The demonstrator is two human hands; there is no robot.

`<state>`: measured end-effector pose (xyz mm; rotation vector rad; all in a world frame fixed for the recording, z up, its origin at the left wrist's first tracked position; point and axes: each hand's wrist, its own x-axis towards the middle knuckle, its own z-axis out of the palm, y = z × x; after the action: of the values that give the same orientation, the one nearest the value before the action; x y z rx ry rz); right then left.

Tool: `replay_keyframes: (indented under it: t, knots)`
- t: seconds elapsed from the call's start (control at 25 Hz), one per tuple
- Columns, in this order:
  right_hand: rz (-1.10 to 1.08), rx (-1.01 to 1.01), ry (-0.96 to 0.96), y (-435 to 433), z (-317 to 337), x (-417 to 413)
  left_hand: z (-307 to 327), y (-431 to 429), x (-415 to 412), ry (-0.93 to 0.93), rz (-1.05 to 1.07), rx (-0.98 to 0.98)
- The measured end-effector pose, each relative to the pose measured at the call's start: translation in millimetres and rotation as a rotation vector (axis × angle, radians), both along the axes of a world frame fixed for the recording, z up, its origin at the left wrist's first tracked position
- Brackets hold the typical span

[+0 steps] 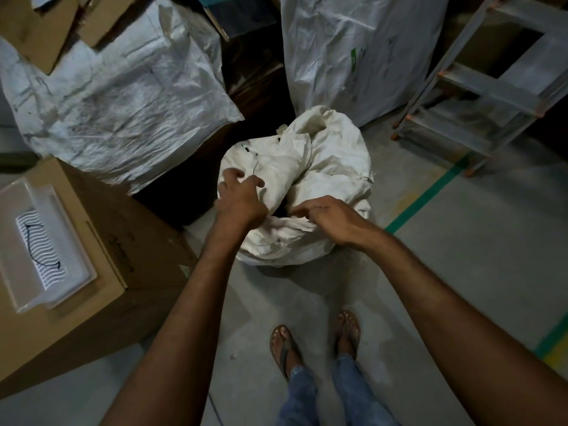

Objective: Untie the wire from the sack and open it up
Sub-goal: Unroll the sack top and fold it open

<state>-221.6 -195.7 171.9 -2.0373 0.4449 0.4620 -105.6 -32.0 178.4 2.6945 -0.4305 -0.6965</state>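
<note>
A cream woven sack (332, 155) stands on the concrete floor in the middle of the head view, its top crumpled and folded over. A thin dark wire (253, 162) threads through the cloth near its upper left. My left hand (241, 196) hovers over the sack's left side just below the wire, fingers spread, holding nothing I can see. My right hand (329, 218) is closed on a fold of the sack's near edge. A dark gap shows in the cloth between the two hands.
A cardboard box (123, 247) with a white plastic tray (46, 247) on it stands at left. Large white sacks (123, 96) (353, 50) stand behind. A metal ladder (479, 87) leans at right. Green floor tape (430, 192) runs diagonally. My sandalled feet (316, 339) are below.
</note>
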Motion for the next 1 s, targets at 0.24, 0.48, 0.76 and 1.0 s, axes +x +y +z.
replay_keyframes:
  t: [0.24,0.48,0.76,1.0]
  knots:
    - [0.62,-0.512,0.19,-33,-44,0,-47,8,-5,-0.121,-1.171,0.398]
    - [0.809,-0.673,0.037,-19,-83,-11,-63,29,2,-0.384,-1.162,0.243]
    - [0.079,-0.865,-0.543,-3,-76,-15,-59,46,-12,-0.585,-0.522,-0.011]
    - [0.018,-0.967,-0.876,-13,-96,-9,-75,79,-16,-0.543,-0.82,0.034]
